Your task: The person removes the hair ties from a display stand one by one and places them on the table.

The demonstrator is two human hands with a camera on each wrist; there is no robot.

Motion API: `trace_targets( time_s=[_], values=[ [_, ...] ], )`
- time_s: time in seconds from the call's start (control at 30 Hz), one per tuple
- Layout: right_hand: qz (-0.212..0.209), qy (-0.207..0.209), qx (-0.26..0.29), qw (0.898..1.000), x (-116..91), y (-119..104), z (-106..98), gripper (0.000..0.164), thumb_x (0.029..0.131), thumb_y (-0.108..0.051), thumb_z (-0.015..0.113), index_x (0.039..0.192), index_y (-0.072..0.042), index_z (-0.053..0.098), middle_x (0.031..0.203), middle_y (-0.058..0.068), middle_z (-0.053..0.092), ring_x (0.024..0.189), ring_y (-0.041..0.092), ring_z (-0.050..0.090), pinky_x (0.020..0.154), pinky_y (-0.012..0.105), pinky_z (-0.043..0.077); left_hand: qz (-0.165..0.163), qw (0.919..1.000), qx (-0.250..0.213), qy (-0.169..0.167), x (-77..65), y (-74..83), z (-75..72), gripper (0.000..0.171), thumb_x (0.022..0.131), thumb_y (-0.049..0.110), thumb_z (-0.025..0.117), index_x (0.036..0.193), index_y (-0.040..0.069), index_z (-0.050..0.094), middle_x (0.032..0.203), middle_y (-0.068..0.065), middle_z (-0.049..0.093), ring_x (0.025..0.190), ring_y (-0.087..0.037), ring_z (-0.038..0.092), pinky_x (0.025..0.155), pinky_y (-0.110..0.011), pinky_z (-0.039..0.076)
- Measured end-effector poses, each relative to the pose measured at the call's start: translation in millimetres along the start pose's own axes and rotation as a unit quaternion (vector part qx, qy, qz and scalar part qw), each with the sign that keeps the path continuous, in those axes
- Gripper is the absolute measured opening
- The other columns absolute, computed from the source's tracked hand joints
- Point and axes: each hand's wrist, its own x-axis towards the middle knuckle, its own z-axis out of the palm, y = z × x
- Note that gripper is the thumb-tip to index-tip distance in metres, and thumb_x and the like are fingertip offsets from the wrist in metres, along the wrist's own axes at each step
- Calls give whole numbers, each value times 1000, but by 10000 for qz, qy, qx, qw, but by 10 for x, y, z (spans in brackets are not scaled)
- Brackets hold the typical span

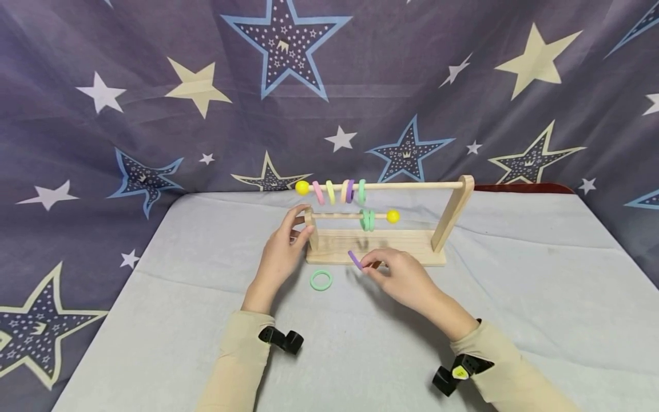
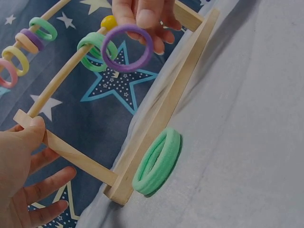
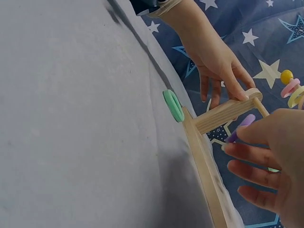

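Held up in front of the lower rod of the wooden stand, not on the rod: a purple ring. Pinched there between thumb and finger of the right hand, with the other fingers loosely bent and holding nothing else. Close by, flat on the pale cloth just beside the front of the stand: a loose green ring, with no hand on it. At the top of the short post: the left hand, pinching the wood between thumb and finger, the other fingers spread out. On the upper rod, in a row: a pink ring, a yellow ring, a peach ring, a second purple ring and another green ring. On the lower rod, side by side: two more green rings, near a yellow ball. Looks mostly done, with seven rings on. Seems to leave just two in sight, the pinched purple one and the loose green one. Behind everything: a dark star cloth.
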Motion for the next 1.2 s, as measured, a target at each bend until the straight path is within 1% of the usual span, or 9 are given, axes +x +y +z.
trace_targets(
  time_s=[0.13,0.27,0.37,0.53,0.67,0.87,1.2],
  values=[
    [-32,-256,-123,9996,18,-11,13,9,88,-11,75,95,-17,75,88,-8,69,85,13,63,79,40,51,-21,10000,-4,-23,2,1,6,47,102,33,54,147,27,41,133,-11,61,99,-30,64,87,-47,50],
    [-190,-368,-284,9987,35,-11,35,8,88,-11,75,93,-17,74,87,-8,69,83,12,63,77,36,51,-23,10000,-21,-28,5,6,7,47,102,33,54,147,28,42,133,-11,61,98,-29,64,87,-47,50],
    [-328,-456,-461,9974,42,-9,50,8,87,-10,75,92,-17,74,88,-7,70,84,12,64,78,37,53,-13,10000,-19,-24,9,7,7,47,102,33,54,147,27,42,134,-11,61,98,-30,65,86,-47,50],
    [-435,-581,-771,9944,48,-3,82,7,87,-10,75,91,-16,74,91,-5,71,88,14,65,80,39,54,-16,10000,6,-24,12,6,6,47,102,33,54,147,26,42,133,-11,61,99,-30,64,87,-48,50],
    [-502,-637,-980,9919,52,2,120,7,87,-10,75,91,-15,74,92,-3,72,92,17,66,82,40,54,-12,10000,23,-36,8,12,4,47,102,33,54,147,27,42,133,-11,61,99,-30,64,87,-47,50],
    [-540,-706,-1103,9899,38,6,168,9,86,-10,76,92,-16,74,95,-3,71,93,19,66,84,38,54,-23,10000,16,-56,2,21,-3,47,102,33,54,147,27,41,133,-11,61,99,-30,64,87,-47,50],
    [-831,-613,-1252,9867,34,14,215,7,86,-11,77,89,-17,74,88,-7,63,88,15,60,74,32,52,-30,10000,13,-32,3,21,-10,46,102,33,54,146,27,42,133,-11,61,99,-30,64,87,-47,50]
  ],
)
